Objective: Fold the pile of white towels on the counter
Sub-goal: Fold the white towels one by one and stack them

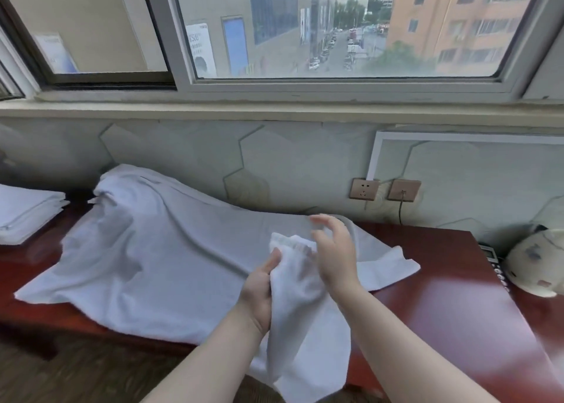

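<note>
The towel point(158, 250) spread over the counter is white woven cloth, matt, soft and creased, with a ribbed band at the end held up. The stack of folded towels point(27, 213) is the same matt cloth. The counter point(451, 296) is red-brown wood with a glossy, reflective finish. The wall point(305, 164) looks smooth and matt. The helmet point(534, 265) is smooth cream plastic.

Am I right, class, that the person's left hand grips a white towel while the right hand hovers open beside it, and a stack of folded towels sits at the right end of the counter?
Not quite. The head view shows the folded towels at the counter's left end, not the right. The left hand does grip the white towel, and the right hand is open beside it.
</note>
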Action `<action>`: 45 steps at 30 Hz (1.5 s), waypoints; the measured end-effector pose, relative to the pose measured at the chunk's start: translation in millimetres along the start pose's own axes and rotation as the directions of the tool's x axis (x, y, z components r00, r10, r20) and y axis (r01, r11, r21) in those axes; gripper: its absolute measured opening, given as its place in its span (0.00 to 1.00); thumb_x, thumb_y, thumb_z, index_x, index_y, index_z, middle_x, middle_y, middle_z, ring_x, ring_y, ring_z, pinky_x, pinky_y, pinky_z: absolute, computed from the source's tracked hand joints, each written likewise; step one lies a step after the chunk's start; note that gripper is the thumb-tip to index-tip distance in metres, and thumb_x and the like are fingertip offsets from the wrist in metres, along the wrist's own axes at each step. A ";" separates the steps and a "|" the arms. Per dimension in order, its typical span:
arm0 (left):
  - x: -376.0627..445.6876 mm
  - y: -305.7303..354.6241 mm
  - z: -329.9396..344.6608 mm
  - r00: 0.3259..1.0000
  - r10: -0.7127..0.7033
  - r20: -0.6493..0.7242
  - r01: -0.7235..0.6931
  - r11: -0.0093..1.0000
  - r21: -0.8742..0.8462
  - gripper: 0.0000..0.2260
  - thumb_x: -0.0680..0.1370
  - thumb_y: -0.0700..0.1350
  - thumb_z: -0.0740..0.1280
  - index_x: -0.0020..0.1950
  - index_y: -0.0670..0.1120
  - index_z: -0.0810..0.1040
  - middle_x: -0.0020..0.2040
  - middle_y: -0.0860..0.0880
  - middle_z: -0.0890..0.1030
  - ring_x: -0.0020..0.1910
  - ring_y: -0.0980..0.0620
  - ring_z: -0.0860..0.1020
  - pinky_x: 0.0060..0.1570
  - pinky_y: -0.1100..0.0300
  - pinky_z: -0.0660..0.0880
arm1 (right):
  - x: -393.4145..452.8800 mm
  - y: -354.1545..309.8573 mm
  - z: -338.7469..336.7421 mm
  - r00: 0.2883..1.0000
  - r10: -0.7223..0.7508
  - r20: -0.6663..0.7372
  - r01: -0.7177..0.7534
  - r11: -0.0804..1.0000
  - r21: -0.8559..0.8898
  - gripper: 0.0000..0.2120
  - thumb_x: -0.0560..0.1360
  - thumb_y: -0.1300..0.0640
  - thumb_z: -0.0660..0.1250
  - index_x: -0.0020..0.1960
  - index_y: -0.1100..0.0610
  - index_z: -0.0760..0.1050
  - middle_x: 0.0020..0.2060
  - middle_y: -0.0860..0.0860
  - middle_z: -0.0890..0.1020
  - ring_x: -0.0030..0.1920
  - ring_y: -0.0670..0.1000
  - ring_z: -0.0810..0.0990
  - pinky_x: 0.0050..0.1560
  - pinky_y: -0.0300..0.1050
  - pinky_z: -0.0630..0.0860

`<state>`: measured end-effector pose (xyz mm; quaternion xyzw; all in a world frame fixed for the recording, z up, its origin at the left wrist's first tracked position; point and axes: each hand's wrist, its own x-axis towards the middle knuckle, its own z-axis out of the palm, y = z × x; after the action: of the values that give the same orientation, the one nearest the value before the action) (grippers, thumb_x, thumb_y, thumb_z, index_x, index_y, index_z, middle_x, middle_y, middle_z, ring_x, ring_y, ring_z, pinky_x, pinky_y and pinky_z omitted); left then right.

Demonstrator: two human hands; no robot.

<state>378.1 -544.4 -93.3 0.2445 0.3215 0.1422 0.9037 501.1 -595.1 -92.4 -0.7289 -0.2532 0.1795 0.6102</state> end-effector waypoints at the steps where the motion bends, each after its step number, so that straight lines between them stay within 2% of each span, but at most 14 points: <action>1: 1.8 7.6 -7.3 0.998 0.001 0.056 0.003 0.998 -0.058 0.24 0.78 0.53 0.60 0.59 0.35 0.81 0.60 0.34 0.80 0.56 0.37 0.81 0.54 0.46 0.79 | 4.2 11.8 -5.3 0.985 0.132 -0.109 -0.130 0.991 0.021 0.17 0.76 0.60 0.61 0.63 0.52 0.75 0.63 0.47 0.76 0.65 0.48 0.72 0.66 0.45 0.68; 4: 4.2 24.9 -26.2 0.990 0.004 0.138 0.012 0.994 -0.112 0.24 0.78 0.54 0.59 0.53 0.35 0.84 0.56 0.34 0.81 0.51 0.37 0.83 0.44 0.45 0.82 | 7.0 49.0 -7.0 0.732 0.673 -0.111 -0.638 0.733 0.234 0.22 0.77 0.50 0.63 0.69 0.56 0.70 0.63 0.54 0.75 0.59 0.58 0.73 0.54 0.49 0.72; 6: 7.1 29.9 -40.9 0.989 -0.011 0.149 0.029 0.993 -0.116 0.24 0.78 0.54 0.59 0.54 0.35 0.83 0.57 0.34 0.81 0.52 0.36 0.83 0.44 0.45 0.82 | 2.9 61.8 6.5 0.666 0.743 0.061 -0.722 0.623 0.302 0.23 0.76 0.48 0.66 0.67 0.58 0.72 0.62 0.56 0.77 0.54 0.58 0.77 0.48 0.48 0.75; 9: 10.0 42.9 -61.6 0.991 -0.009 0.132 0.022 0.995 -0.094 0.25 0.79 0.54 0.59 0.56 0.34 0.83 0.58 0.34 0.80 0.53 0.36 0.82 0.46 0.43 0.81 | 12.0 66.8 27.9 0.635 0.757 0.154 -0.705 0.485 0.518 0.14 0.75 0.50 0.72 0.54 0.58 0.77 0.51 0.57 0.81 0.48 0.57 0.83 0.47 0.48 0.80; 14: 12.3 79.9 -85.5 0.995 -0.022 0.097 0.026 0.999 -0.043 0.26 0.77 0.55 0.61 0.61 0.35 0.80 0.63 0.34 0.78 0.57 0.36 0.80 0.54 0.40 0.78 | 45.8 57.2 52.4 0.503 0.828 0.248 -0.512 0.054 0.857 0.06 0.74 0.63 0.73 0.48 0.62 0.76 0.38 0.55 0.79 0.30 0.53 0.80 0.21 0.40 0.76; 17: 16.3 98.7 -92.3 0.991 -0.047 0.126 0.052 0.998 -0.034 0.26 0.77 0.55 0.61 0.63 0.35 0.79 0.63 0.34 0.78 0.59 0.35 0.79 0.54 0.40 0.78 | 67.8 56.0 53.0 0.540 0.788 0.296 -0.330 -0.126 0.936 0.09 0.70 0.72 0.63 0.42 0.60 0.74 0.36 0.51 0.76 0.33 0.49 0.76 0.32 0.32 0.75; 19: 19.4 110.3 -96.7 0.990 -0.037 0.139 0.041 0.999 -0.022 0.25 0.77 0.54 0.61 0.63 0.35 0.79 0.63 0.35 0.78 0.59 0.36 0.79 0.54 0.41 0.79 | 84.1 53.2 53.8 0.629 0.705 0.329 -0.364 -0.106 0.925 0.11 0.65 0.72 0.58 0.36 0.56 0.68 0.28 0.48 0.71 0.27 0.47 0.70 0.33 0.31 0.72; 21: 21.6 121.1 -103.2 0.986 -0.027 0.163 0.035 0.999 -0.042 0.25 0.77 0.54 0.62 0.63 0.36 0.79 0.64 0.36 0.78 0.60 0.36 0.79 0.56 0.41 0.78 | 100.0 42.6 61.8 0.705 0.632 0.320 -0.462 0.068 0.884 0.12 0.70 0.70 0.56 0.34 0.55 0.66 0.24 0.48 0.69 0.24 0.46 0.69 0.26 0.34 0.70; 24: 24.3 132.4 -122.8 0.983 0.020 0.180 -0.008 0.998 -0.069 0.25 0.79 0.54 0.59 0.65 0.37 0.78 0.65 0.37 0.77 0.63 0.37 0.77 0.59 0.42 0.76 | 115.6 23.9 89.1 0.800 0.546 0.250 -0.515 0.409 0.753 0.13 0.75 0.66 0.58 0.35 0.57 0.75 0.29 0.50 0.76 0.32 0.49 0.75 0.35 0.41 0.71; 27: 21.2 147.0 -147.6 0.984 0.073 0.161 -0.050 0.989 -0.142 0.25 0.80 0.54 0.57 0.63 0.37 0.80 0.62 0.37 0.79 0.61 0.37 0.78 0.57 0.41 0.77 | 120.4 8.3 127.5 0.857 0.459 0.235 -0.482 0.549 0.683 0.09 0.76 0.64 0.62 0.40 0.56 0.78 0.33 0.50 0.81 0.39 0.49 0.79 0.42 0.44 0.74; 32: 3.6 170.9 -174.1 0.980 0.179 0.089 -0.154 0.959 -0.240 0.25 0.78 0.55 0.61 0.63 0.37 0.79 0.63 0.37 0.79 0.60 0.37 0.79 0.57 0.41 0.77 | 116.0 -10.3 179.9 0.887 0.284 0.364 -0.461 0.592 0.661 0.22 0.76 0.66 0.55 0.34 0.55 0.84 0.34 0.50 0.82 0.37 0.48 0.81 0.44 0.46 0.74; 36: -16.2 194.6 -202.4 0.975 0.214 0.054 -0.192 0.944 -0.270 0.22 0.79 0.52 0.65 0.61 0.34 0.80 0.60 0.33 0.79 0.57 0.34 0.80 0.51 0.39 0.79 | 116.7 -24.7 215.8 0.853 0.257 0.455 -0.515 0.559 0.649 0.16 0.76 0.68 0.52 0.49 0.62 0.78 0.41 0.56 0.77 0.43 0.52 0.77 0.45 0.47 0.73; 41: -26.0 222.8 -232.3 0.961 0.278 -0.009 -0.268 0.918 -0.290 0.24 0.79 0.54 0.59 0.56 0.35 0.83 0.57 0.36 0.81 0.54 0.38 0.82 0.47 0.43 0.81 | 112.7 -62.5 250.8 0.908 0.136 0.397 -0.346 0.779 0.523 0.18 0.67 0.70 0.52 0.53 0.72 0.73 0.43 0.60 0.73 0.44 0.57 0.71 0.42 0.47 0.70; 45: -38.7 244.5 -255.0 0.963 0.270 -0.002 -0.263 0.934 -0.243 0.24 0.80 0.54 0.59 0.56 0.36 0.83 0.58 0.35 0.81 0.55 0.39 0.82 0.50 0.46 0.81 | 102.3 -91.3 277.9 0.909 0.156 0.386 -0.341 0.811 0.475 0.19 0.73 0.68 0.51 0.59 0.70 0.73 0.46 0.59 0.75 0.48 0.56 0.74 0.45 0.47 0.71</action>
<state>158.7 -265.7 -114.9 0.1764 0.2514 0.2975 0.9040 411.4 -301.4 -51.1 -0.5174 -0.1923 0.4409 0.7077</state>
